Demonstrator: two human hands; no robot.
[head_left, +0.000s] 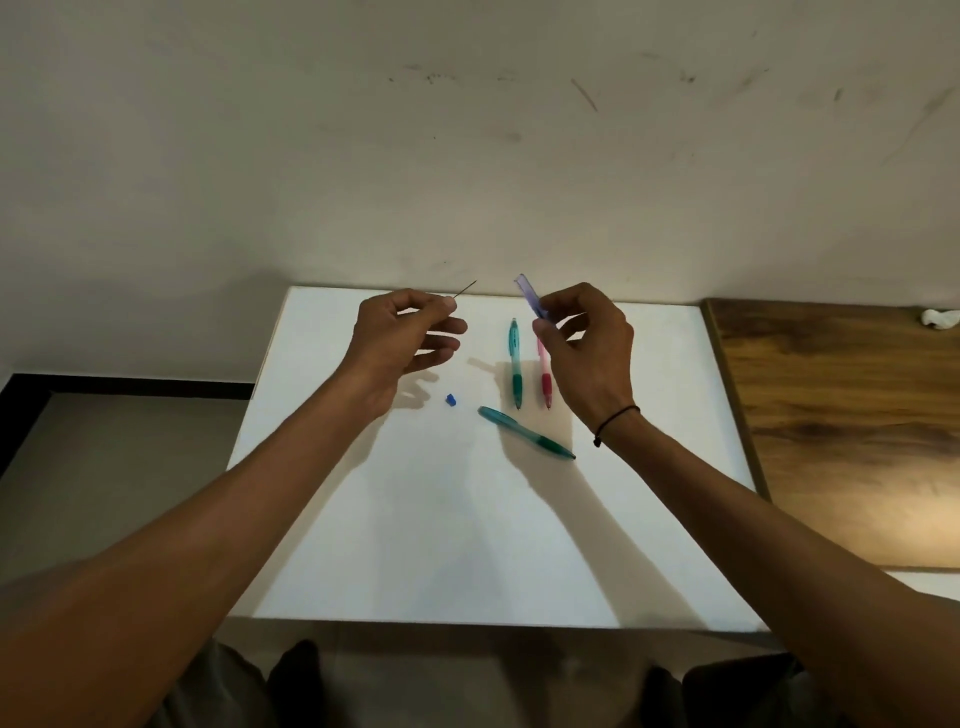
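My left hand (402, 338) is raised over the white table (467, 519) and pinches a thin dark lead or refill (465, 289) between thumb and forefinger, its tip pointing up to the right. My right hand (587, 348) holds a translucent purple pen barrel (529, 294), tilted up to the left. On the table between the hands lie a green pen (515, 364) and a pink-red pen (544, 379), side by side and partly behind my right hand. A second green pen (524, 433) lies diagonally nearer to me. A small blue cap (451, 399) sits below my left hand.
A wooden table top (841, 415) adjoins the white table on the right, with a crumpled white scrap (939, 317) at its far edge. A scuffed white wall (467, 156) rises directly behind the table. The floor drops away at the left.
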